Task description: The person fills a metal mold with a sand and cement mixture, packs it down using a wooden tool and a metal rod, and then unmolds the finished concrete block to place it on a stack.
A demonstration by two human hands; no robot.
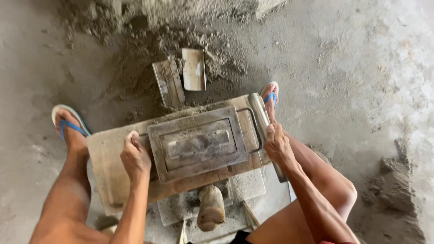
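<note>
Mould (197,143), metal, rectangular, sits at centre of frame on a wooden board (106,171); its stepped lid plate is down over the cavity, so contents can't be seen. Grey cement residue smeared on the plate and rim.

Left hand (134,157), centre-left, is clenched on the mould's left edge, prob. round a handle hidden under the fist. Right hand (277,145), centre-right, is closed round a long metal lever bar (262,121) that runs along the mould's right side, w/ a thin bent rod joining bar to mould.

Upper centre: two small flat plates, one darker (168,82) and one paler (194,69), lie side by side, just apart, half bedded in a heap of grey sand-cement mix (149,49) spread on the concrete floor (343,58). Another grey heap (395,185) at lower right edge.

Feet in blue flip-flops: left one (68,123) at mid-left, right one (270,96) just above the bar's top end. Below the board, bottom centre, a worn wooden handle (211,208) rests on a dusty slab.
</note>
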